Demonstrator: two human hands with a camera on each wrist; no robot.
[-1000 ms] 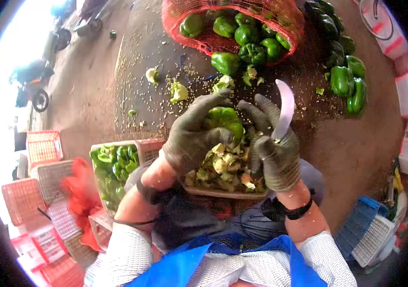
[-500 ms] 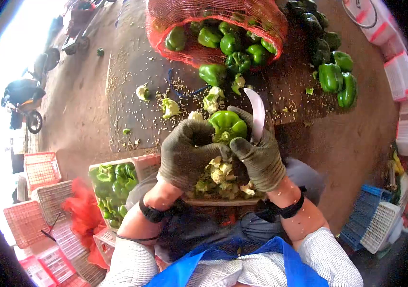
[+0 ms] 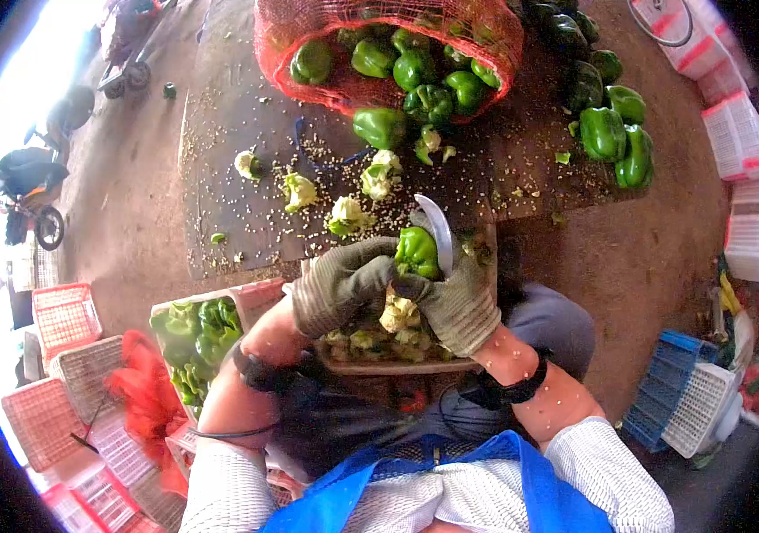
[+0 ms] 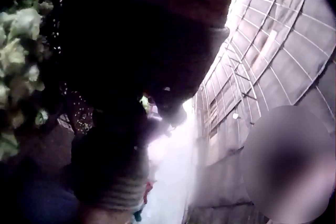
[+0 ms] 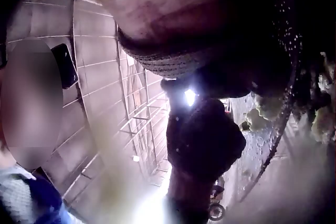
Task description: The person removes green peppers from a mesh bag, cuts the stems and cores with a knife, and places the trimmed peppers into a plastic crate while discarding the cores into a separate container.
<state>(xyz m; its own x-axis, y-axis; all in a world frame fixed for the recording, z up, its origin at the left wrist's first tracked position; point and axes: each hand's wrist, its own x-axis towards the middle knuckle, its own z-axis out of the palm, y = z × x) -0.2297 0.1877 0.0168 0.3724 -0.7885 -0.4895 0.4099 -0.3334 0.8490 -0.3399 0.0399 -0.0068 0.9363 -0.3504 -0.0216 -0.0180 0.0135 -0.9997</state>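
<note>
A green bell pepper (image 3: 414, 254) is held between both gloved hands in the head view. My left hand (image 3: 341, 284) grips its left side, fingers curled. In my right hand (image 3: 457, 300) is a knife with a curved blade (image 3: 438, 233), its edge right at the pepper's right side. The handle is hidden in the palm. Below the hands a crate (image 3: 397, 366) holds pale pepper cores (image 3: 399, 315). Both wrist views are dark: the left glove (image 4: 113, 166) and the right glove (image 5: 173, 61) show mostly as shadow.
A red net bag (image 3: 277, 67) spills green peppers onto a seed-strewn board (image 3: 219, 209), where several cut cores (image 3: 299, 191) lie. More peppers (image 3: 603, 133) stand at the right. A crate of cut peppers (image 3: 159, 333) is at the left, stacked crates (image 3: 46, 413) beyond it.
The hands were apart, the right one's fingers spread beside the knife. They have come together around the pepper, and the blade is now against its side. The head view has shifted slightly.
</note>
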